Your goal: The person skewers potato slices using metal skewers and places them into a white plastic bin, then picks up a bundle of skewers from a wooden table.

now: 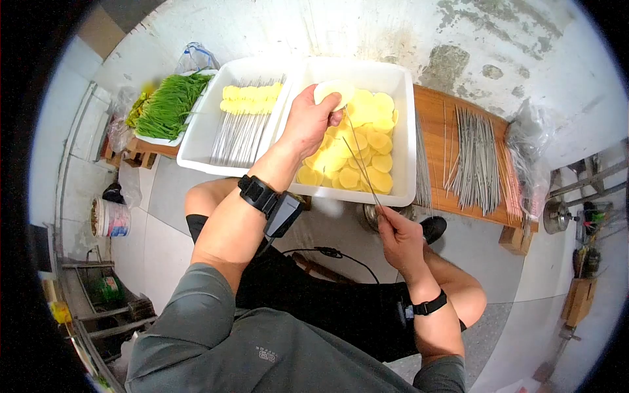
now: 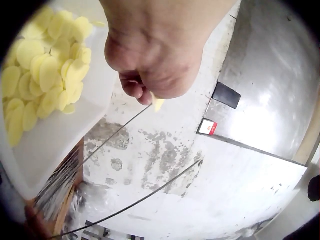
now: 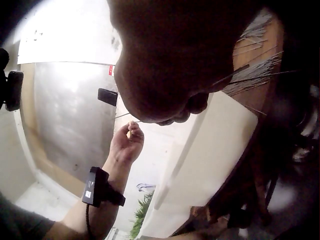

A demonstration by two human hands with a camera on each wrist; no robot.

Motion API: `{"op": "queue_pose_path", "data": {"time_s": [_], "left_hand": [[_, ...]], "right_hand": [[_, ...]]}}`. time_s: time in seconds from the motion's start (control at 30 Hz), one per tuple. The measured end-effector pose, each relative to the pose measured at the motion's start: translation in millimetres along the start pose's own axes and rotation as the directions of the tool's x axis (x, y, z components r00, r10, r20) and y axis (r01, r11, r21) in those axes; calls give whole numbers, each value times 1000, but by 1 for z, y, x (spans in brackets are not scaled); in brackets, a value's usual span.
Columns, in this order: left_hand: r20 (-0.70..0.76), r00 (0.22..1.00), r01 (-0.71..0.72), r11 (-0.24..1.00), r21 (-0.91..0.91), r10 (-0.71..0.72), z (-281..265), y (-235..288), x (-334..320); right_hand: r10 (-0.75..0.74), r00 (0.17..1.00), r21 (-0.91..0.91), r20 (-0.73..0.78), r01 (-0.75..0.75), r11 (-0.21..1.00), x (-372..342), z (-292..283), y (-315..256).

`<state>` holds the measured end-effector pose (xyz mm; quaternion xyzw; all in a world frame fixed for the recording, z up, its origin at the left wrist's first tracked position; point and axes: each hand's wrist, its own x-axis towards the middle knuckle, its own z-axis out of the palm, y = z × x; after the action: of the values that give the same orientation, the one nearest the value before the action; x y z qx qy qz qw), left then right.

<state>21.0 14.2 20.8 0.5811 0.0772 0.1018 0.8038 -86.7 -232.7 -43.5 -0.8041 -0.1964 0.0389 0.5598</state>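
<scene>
In the head view the left hand (image 1: 313, 120) pinches pale yellow round slices (image 1: 335, 92) above a white tub (image 1: 409, 144) of loose yellow slices (image 1: 381, 141). The right hand (image 1: 401, 241) grips two thin metal skewers (image 1: 362, 164) near the tub's front edge. One skewer's tip meets the held slices; the other's tip stands apart from them. The left wrist view shows the left hand (image 2: 155, 55) from behind, with a slice edge (image 2: 157, 103) below its fingers. In the right wrist view the right hand (image 3: 175, 65) is dark and hides most of its grip.
Left of the slices, a white tub (image 1: 185, 154) holds skewers threaded with yellow pieces (image 1: 252, 98). A tray of green stalks (image 1: 169, 105) stands farther left. Bare skewers (image 1: 473, 157) lie on a wooden board (image 1: 432, 98) at the right. A pot (image 1: 557, 216) stands beyond.
</scene>
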Motion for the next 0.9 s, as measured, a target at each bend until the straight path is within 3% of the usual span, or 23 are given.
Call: {"op": "queue_pose_path", "data": {"time_s": [0.17,0.23,0.43,0.9], "left_hand": [[33,999,40,999,-20,-40,1,-4,-4],[54,996,60,995,78,-64,4,-10,-8],[-21,999,25,998,49,-24,16,-15,-12],[-82,995,-59,995,78,65,16,-23,-6]], "right_hand": [[-8,1000,40,-25,9,999,-1,4,3],[115,993,110,-15,-112,988,-2,5,5],[198,978,184,-68,-183,966,-4,13,12],[182,979,263,-91,-152,953,-7,23,15]]}}
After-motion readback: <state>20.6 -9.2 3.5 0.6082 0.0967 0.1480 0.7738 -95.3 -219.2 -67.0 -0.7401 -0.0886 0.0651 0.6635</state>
